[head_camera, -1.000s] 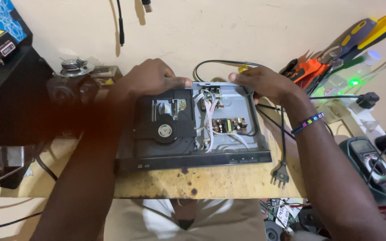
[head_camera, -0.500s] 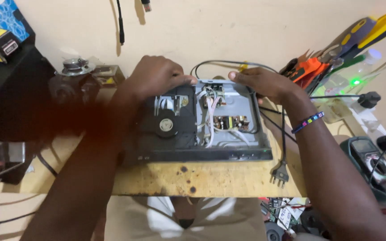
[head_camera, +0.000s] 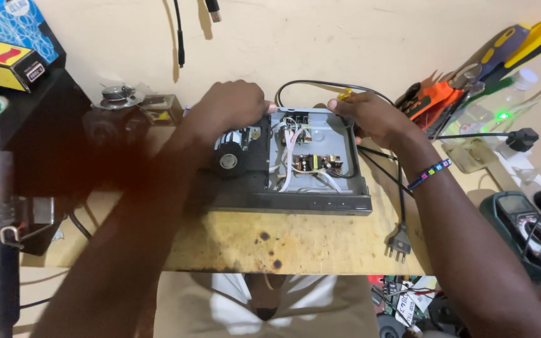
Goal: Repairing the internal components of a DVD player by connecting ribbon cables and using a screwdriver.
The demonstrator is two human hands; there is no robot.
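Two hands, left hand (head_camera: 230,107) and right hand (head_camera: 370,116), grip the opened disc player (head_camera: 295,188).

Opened disc player (head_camera: 295,200): dark grey front, pale grey metal floor inside, black disc drive (head_camera: 236,153) at left with a silver hub. Circuit boards (head_camera: 314,163) tan-brown, white ribbon wires (head_camera: 288,159) crossing them. Power cable (head_camera: 370,159) and plug (head_camera: 400,241) black. Wooden tabletop (head_camera: 283,241) yellow-ochre, dotted with dark burn spots near the front edge. Right wrist: beaded bracelet (head_camera: 430,173), dark blue with multicoloured beads. Far right: orange-handled tool (head_camera: 436,97), yellow-and-blue handles (head_camera: 527,40), a green indicator light (head_camera: 502,116). Far left: blue patterned box (head_camera: 10,25), yellow box (head_camera: 7,62) with red and black marks.
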